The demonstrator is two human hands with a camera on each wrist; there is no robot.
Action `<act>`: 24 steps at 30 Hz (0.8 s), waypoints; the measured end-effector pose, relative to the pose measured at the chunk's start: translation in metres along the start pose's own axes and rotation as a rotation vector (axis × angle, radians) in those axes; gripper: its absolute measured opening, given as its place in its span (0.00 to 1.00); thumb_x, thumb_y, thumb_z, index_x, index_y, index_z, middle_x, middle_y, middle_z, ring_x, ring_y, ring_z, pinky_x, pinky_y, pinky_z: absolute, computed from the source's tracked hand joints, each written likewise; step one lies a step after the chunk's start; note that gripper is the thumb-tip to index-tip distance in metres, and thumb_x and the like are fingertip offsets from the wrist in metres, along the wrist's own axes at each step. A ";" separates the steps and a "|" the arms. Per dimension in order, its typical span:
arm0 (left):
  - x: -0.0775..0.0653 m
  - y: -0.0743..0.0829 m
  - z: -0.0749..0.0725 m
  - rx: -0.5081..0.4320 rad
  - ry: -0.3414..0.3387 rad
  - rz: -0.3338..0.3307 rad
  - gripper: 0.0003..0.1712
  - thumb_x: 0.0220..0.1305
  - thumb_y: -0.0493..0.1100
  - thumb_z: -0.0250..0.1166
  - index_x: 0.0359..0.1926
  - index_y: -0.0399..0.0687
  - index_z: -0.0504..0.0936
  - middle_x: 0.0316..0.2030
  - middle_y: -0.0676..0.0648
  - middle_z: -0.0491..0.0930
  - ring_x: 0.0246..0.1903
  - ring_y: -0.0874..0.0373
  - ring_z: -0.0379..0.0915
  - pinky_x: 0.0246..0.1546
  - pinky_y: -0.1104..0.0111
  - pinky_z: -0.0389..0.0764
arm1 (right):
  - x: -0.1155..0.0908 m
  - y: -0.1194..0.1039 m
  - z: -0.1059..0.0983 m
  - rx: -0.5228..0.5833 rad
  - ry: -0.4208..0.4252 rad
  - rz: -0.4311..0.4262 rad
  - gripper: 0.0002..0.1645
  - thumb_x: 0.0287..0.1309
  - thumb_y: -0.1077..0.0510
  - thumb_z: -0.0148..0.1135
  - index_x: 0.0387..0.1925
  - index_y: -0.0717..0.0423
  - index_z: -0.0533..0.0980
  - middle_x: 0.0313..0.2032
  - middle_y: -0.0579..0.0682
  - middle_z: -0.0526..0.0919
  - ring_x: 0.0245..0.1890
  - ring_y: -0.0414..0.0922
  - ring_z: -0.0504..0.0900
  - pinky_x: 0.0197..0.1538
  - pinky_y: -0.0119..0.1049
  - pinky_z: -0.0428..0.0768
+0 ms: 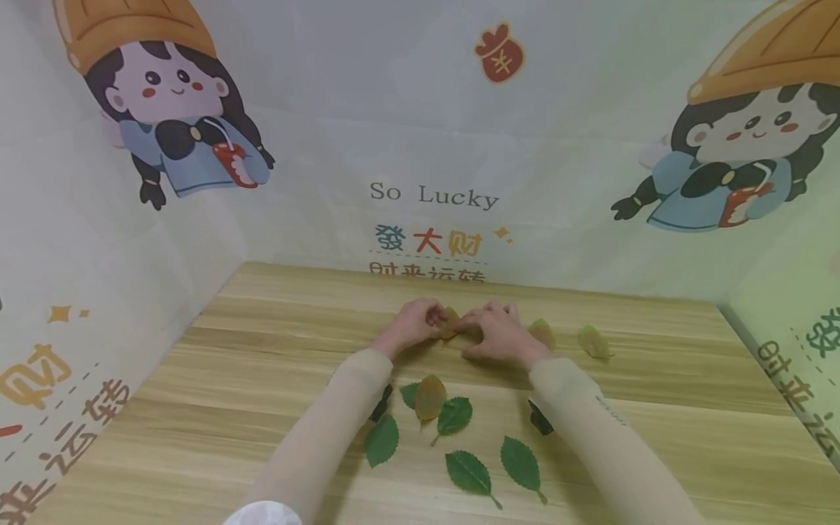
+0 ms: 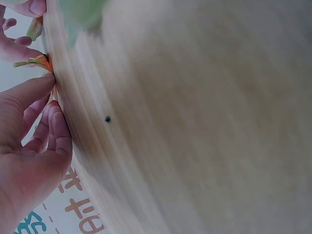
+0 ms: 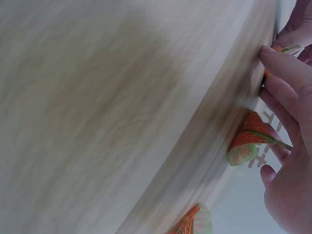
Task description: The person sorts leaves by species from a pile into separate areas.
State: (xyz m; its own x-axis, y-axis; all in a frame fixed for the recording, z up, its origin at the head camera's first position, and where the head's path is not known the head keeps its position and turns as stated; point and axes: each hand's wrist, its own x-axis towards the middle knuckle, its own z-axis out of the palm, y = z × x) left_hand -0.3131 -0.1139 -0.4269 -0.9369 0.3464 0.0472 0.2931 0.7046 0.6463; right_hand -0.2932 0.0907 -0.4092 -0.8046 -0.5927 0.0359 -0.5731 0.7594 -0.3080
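Observation:
Toward the back of the table, both hands meet at an orange-green leaf (image 1: 449, 323). My left hand (image 1: 418, 323) pinches its left side between thumb and fingers; in the left wrist view, orange leaf (image 2: 44, 62) shows past the thumb. From the other side my right hand (image 1: 497, 335) pinches the same leaf, and a strip of orange (image 3: 266, 74) shows between thumb and finger in the right wrist view. The fingers hide part of it. Just right of the right hand lies another orange-green leaf (image 1: 542, 333), with a paler leaf (image 1: 594, 341) beyond.
Nearer on the wooden table (image 1: 223, 379), an orange-brown leaf (image 1: 430, 397) overlaps a green leaf (image 1: 410, 394). Several more green leaves, including one in front (image 1: 469, 472), lie between the forearms. A printed cloth (image 1: 315, 219) stands behind the table's back edge and along both sides.

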 end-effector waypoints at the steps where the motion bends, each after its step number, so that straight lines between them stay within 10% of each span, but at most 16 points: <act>1: 0.000 0.000 0.000 -0.001 -0.001 -0.001 0.16 0.54 0.32 0.71 0.45 0.40 0.82 0.43 0.42 0.81 0.43 0.53 0.76 0.50 0.64 0.80 | 0.000 0.000 0.000 -0.004 -0.002 -0.001 0.29 0.53 0.46 0.72 0.58 0.45 0.79 0.62 0.49 0.79 0.58 0.51 0.70 0.55 0.51 0.61; 12: -0.010 0.008 -0.010 0.025 -0.029 0.002 0.15 0.59 0.35 0.68 0.48 0.38 0.80 0.47 0.39 0.82 0.49 0.48 0.77 0.56 0.59 0.79 | -0.003 0.002 0.004 -0.033 -0.023 -0.004 0.30 0.56 0.44 0.69 0.60 0.45 0.77 0.65 0.48 0.76 0.57 0.50 0.70 0.56 0.50 0.61; 24: -0.054 0.007 -0.027 0.004 -0.136 0.079 0.10 0.68 0.41 0.63 0.47 0.43 0.83 0.43 0.45 0.85 0.44 0.55 0.80 0.46 0.65 0.83 | -0.002 0.004 0.004 -0.050 -0.026 -0.002 0.30 0.56 0.42 0.69 0.60 0.42 0.77 0.66 0.46 0.76 0.56 0.48 0.70 0.55 0.49 0.61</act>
State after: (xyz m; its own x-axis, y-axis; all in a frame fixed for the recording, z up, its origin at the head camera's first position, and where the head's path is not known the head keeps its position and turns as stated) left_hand -0.2659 -0.1442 -0.4040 -0.8766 0.4811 -0.0063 0.3655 0.6743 0.6417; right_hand -0.2929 0.0936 -0.4145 -0.7995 -0.6005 0.0119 -0.5824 0.7703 -0.2599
